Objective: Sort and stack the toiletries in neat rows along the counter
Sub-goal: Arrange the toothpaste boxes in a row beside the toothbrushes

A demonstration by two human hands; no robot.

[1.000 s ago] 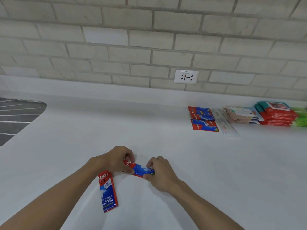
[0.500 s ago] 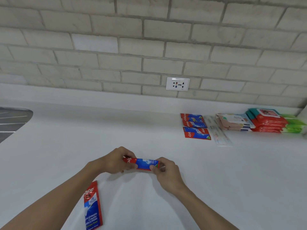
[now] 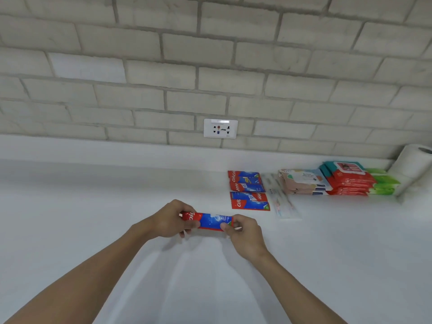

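Left hand (image 3: 169, 219): fingers curled, pinching the left end of a flat red-and-blue toothpaste packet (image 3: 214, 221). Right hand (image 3: 245, 232): thumb and fingers pinching its right end. The packet is held crosswise over the near middle of the white counter (image 3: 93, 206).

Far right, in a row along the wall:
- matching red-and-blue toothpaste packets (image 3: 249, 201), flat
- long clear-wrapped packets (image 3: 280, 197)
- stacked pink-and-cream wipe packs (image 3: 304, 182)
- stacked red-and-teal wipe packs (image 3: 348, 181)
- green packs (image 3: 383, 183)
- white paper roll (image 3: 413, 162), upright

Above: white wall socket (image 3: 220, 128) on the grey brick wall (image 3: 140, 66).
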